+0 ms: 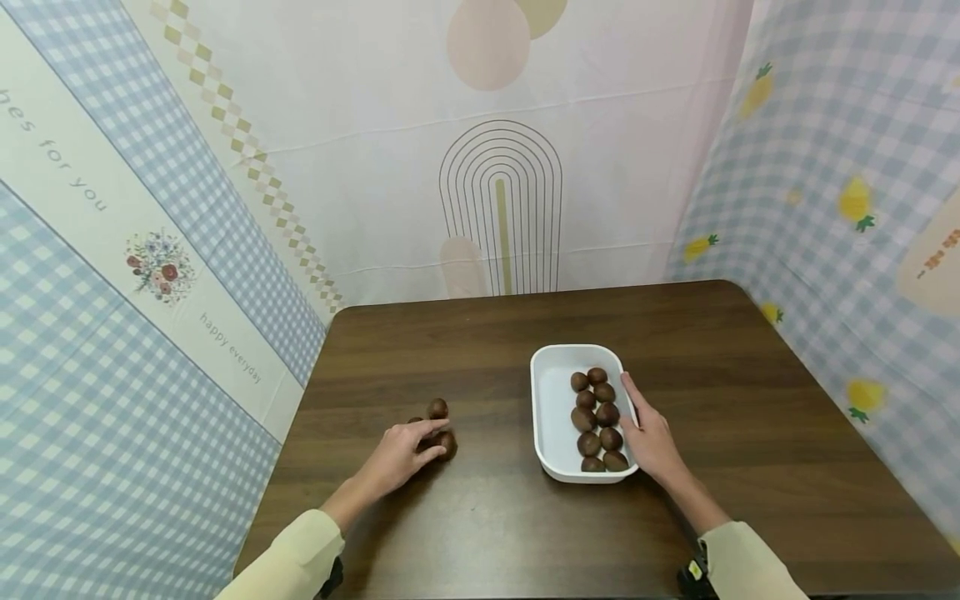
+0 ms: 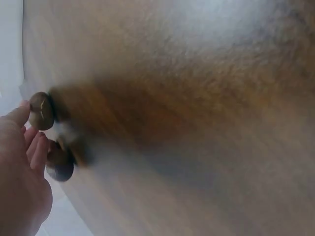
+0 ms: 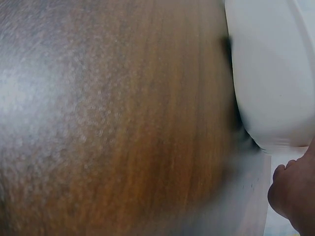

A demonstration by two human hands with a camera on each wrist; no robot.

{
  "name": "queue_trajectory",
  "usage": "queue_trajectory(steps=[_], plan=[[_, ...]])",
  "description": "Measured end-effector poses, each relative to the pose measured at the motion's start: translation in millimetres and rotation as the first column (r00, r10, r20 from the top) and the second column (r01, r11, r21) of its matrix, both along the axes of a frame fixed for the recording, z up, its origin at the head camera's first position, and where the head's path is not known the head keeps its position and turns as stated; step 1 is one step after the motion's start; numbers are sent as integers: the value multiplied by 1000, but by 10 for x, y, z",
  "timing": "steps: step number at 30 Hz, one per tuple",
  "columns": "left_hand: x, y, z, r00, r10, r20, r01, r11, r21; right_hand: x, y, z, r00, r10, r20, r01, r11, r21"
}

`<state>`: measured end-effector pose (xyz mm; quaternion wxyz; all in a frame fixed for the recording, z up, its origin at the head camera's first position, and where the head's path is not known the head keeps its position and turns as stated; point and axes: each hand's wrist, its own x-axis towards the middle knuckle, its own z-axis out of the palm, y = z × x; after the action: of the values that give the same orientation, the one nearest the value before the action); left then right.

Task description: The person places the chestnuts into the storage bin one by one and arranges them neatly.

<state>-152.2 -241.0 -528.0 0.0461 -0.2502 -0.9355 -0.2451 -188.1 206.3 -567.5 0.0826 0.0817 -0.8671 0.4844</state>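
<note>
My left hand is over a small cluster of brown, egg-shaped pieces at left of the table. Its thumb and index finger pinch a glossy brown piece with a pale, crack-like mark. Another brown piece sits beside the other fingers in the left wrist view; one more lies just beyond the hand. My right hand holds the right side of a deep white tray, thumb at the rim. Several similar brown pieces lie in two rough rows along the tray's right half.
Both the tray and the loose pieces are on a dark wooden table. A patterned cloth hangs behind the far edge, with checked cloths along the sides. Bare tabletop separates the cluster from the tray.
</note>
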Motion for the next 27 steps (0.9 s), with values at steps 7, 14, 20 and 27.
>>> queue_trajectory(steps=[7,14,20,27], plan=[[49,11,-85,1000,12,6,-12,1000,-1,-1,2,-13,1000,-2,-4,2,1000,6],[41,10,-130,999,31,11,-31,999,33,-5,2,-12,1000,0,-2,0,1000,5],[51,8,-161,999,38,35,-39,998,50,-11,1,-14,1000,4,8,-4,1000,-4],[21,15,-160,999,11,39,-14,997,69,-16,10,-14,1000,6,12,-5,1000,-7]])
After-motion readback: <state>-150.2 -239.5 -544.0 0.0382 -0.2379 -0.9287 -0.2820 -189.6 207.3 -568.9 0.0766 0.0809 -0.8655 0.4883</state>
